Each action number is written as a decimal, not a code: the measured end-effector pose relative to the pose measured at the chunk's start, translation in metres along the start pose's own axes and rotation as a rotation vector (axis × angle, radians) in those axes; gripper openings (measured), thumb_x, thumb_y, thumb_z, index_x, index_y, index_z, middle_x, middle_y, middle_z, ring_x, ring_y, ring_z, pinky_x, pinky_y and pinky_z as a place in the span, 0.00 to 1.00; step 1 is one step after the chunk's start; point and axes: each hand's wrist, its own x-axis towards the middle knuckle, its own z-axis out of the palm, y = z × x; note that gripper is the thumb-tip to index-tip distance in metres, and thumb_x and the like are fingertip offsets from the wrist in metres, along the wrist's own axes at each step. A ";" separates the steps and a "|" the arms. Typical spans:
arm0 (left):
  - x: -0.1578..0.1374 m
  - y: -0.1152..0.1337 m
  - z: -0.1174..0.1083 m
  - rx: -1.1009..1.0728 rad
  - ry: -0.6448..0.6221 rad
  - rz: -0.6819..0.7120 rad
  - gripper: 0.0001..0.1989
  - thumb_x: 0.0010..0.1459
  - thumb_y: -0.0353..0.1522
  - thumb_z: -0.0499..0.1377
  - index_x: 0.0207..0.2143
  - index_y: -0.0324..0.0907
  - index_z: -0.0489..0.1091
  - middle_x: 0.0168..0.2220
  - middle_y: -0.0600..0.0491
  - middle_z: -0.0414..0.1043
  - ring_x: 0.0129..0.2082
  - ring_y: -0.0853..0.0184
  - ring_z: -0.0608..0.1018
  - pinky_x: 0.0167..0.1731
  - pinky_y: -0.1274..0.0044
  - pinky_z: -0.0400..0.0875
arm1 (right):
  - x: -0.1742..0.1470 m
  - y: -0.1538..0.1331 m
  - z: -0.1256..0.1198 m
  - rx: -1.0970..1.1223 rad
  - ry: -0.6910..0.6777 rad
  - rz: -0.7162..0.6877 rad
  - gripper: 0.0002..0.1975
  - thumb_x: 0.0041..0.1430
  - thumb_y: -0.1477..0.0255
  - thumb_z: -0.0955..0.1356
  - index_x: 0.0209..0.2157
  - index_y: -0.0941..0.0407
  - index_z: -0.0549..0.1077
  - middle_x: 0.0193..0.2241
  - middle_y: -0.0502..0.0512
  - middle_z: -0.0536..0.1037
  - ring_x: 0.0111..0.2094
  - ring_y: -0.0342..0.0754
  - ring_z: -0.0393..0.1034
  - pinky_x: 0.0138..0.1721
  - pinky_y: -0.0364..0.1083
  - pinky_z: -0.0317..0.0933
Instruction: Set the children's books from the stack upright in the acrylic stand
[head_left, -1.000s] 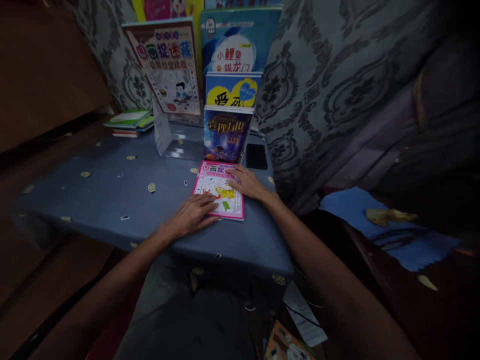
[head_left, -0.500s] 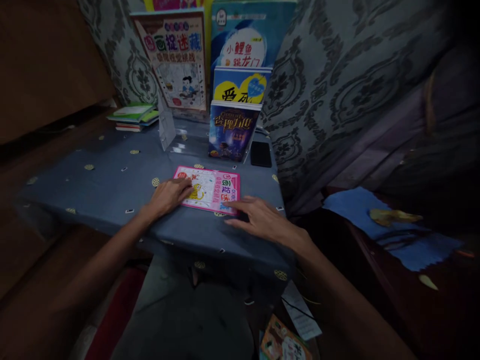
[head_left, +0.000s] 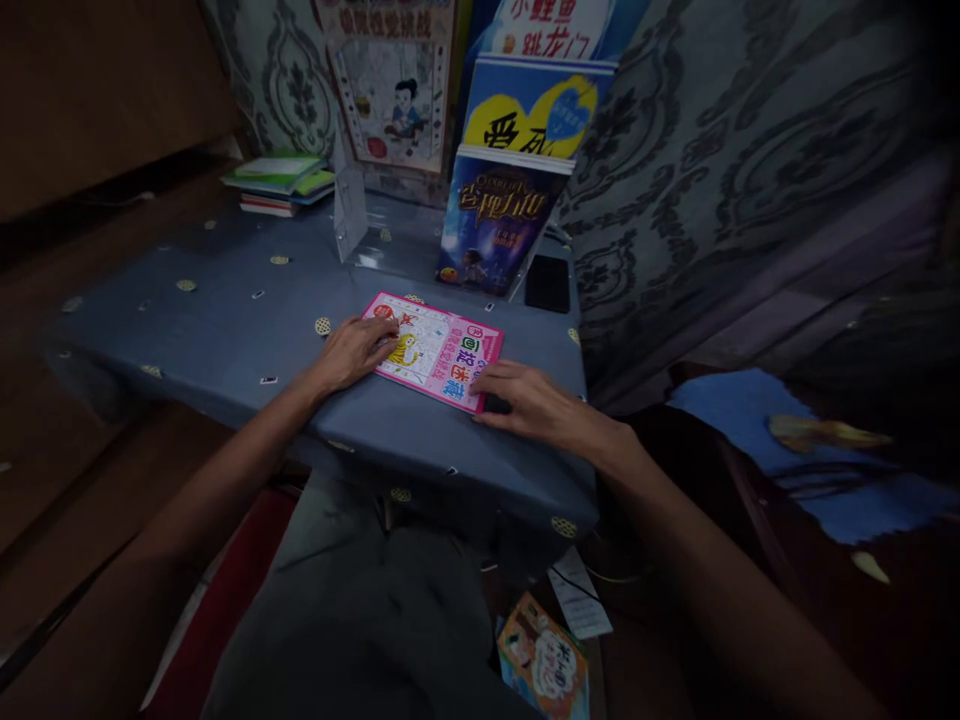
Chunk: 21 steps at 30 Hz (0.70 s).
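A thin pink-bordered picture book [head_left: 442,350] lies flat on the cloth-covered table, turned sideways, with a yellow animal and coloured Chinese characters on its cover. Across its left end rests my left hand [head_left: 352,355], fingers stretched over the cover and the thumb mostly hidden. At the lower right corner, my right hand [head_left: 529,400] has its fingers on the cover and its thumb along the near edge, closed on that corner. Just behind the book stands a dark blue-purple book [head_left: 499,225] in a clear display stand [head_left: 351,215].
A yellow-and-blue book [head_left: 532,110] and a brown picture book [head_left: 397,105] stand behind. A stack of books [head_left: 281,180] lies at left. Beside the stand is a black phone-like slab [head_left: 547,284]. Below the table edge lies an orange book [head_left: 546,655]; blue cloth [head_left: 720,410] is at right.
The view has tipped down and shifted. The pink book is slightly more slanted, and my right hand has closed in on its lower right corner. My left hand stays on the left end.
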 end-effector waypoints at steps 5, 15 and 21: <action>0.000 0.002 0.000 0.015 -0.004 0.000 0.17 0.70 0.40 0.50 0.53 0.43 0.71 0.56 0.45 0.77 0.55 0.57 0.78 0.57 0.64 0.67 | 0.004 -0.007 -0.008 -0.051 -0.079 0.013 0.05 0.64 0.72 0.69 0.39 0.57 0.77 0.39 0.59 0.81 0.40 0.51 0.75 0.42 0.48 0.65; 0.000 0.003 -0.002 0.031 -0.040 -0.014 0.18 0.70 0.39 0.50 0.54 0.42 0.70 0.57 0.45 0.76 0.55 0.57 0.77 0.58 0.64 0.66 | 0.008 -0.001 -0.013 0.063 -0.121 0.047 0.10 0.66 0.76 0.64 0.38 0.57 0.78 0.35 0.57 0.81 0.36 0.48 0.74 0.39 0.45 0.63; 0.000 0.003 -0.005 0.034 -0.055 -0.002 0.18 0.70 0.39 0.50 0.54 0.42 0.70 0.56 0.45 0.76 0.56 0.57 0.76 0.58 0.64 0.66 | 0.004 -0.011 -0.011 0.011 -0.117 0.029 0.11 0.69 0.76 0.62 0.41 0.59 0.77 0.40 0.60 0.81 0.41 0.50 0.74 0.45 0.47 0.65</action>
